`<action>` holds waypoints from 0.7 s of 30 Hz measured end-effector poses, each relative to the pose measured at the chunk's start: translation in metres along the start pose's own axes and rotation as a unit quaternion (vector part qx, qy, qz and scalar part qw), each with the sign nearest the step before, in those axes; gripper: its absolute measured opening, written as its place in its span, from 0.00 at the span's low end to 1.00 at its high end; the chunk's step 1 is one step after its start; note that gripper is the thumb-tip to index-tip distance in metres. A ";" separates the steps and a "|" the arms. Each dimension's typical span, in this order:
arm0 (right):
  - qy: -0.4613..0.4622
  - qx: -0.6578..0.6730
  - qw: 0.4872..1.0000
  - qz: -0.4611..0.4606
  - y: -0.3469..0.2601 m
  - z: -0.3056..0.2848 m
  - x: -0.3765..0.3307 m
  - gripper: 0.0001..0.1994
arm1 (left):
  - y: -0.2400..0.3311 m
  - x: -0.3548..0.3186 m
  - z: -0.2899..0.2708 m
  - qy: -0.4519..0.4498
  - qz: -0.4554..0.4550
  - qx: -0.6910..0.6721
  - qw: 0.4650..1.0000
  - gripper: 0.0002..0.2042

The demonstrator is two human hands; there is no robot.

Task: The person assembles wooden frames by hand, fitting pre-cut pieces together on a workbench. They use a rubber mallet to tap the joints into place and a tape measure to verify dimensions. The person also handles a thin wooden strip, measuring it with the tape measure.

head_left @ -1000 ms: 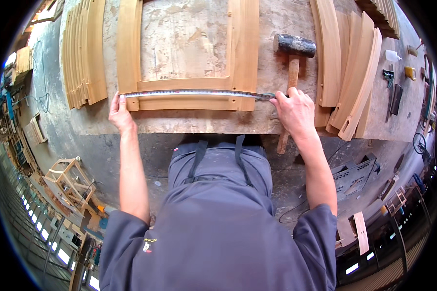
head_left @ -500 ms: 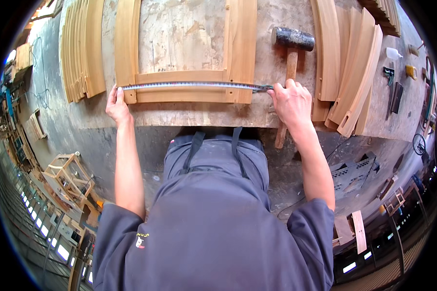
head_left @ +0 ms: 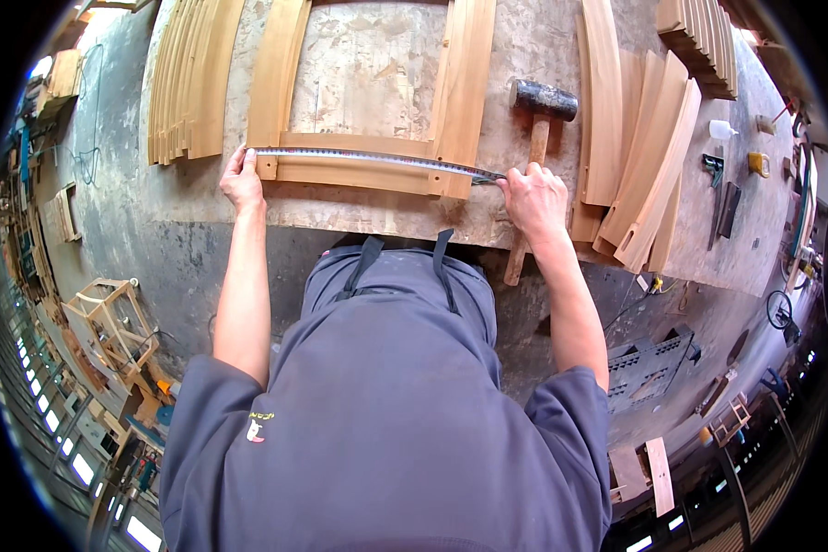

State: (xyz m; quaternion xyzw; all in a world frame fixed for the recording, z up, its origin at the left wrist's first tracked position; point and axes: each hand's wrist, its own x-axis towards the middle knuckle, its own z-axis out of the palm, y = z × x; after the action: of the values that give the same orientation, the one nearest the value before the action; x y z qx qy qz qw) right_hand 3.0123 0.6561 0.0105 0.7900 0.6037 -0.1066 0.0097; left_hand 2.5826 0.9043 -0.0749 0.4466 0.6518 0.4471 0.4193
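Observation:
A tape measure is stretched across the near rail of a wooden frame lying on the bench. My left hand pinches the end of its blade at the frame's left near corner. On the other side, just past the right corner, my right hand is closed around the tape's case, which the fingers mostly hide. A black-headed mallet lies on the bench beyond that hand, its wooden handle passing beneath the hand and toward the near edge.
Stacked wooden slats lie left of the frame. Curved wooden pieces are fanned out on the right, near another slat stack. Farther right are a white bottle, a yellow object and a dark-green-handled tool.
The whole view has turned slightly, so the bench appears tilted. Both hands still hold the tape across the near rail, with little visible movement relative to the frame.

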 end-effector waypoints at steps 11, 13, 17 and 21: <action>0.014 0.007 1.000 -0.008 0.001 0.001 -0.002 0.13 | -0.006 0.003 -0.001 0.013 0.000 0.014 1.000 0.14; 0.008 0.006 1.000 -0.005 0.001 0.000 -0.002 0.13 | -0.006 0.003 -0.001 0.014 -0.002 0.014 1.000 0.14; 0.032 0.007 0.999 -0.018 0.003 0.006 -0.004 0.12 | -0.004 0.002 0.001 0.014 0.003 0.023 1.000 0.14; 0.034 0.054 0.998 -0.026 0.000 0.003 -0.001 0.12 | -0.006 0.003 -0.005 0.026 0.005 0.060 0.998 0.20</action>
State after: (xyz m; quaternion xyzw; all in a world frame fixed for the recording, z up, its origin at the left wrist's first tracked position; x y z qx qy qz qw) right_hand 3.0115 0.6549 0.0082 0.7765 0.6175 -0.1127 -0.0560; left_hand 2.5759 0.9046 -0.0800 0.4629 0.6854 0.4209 0.3726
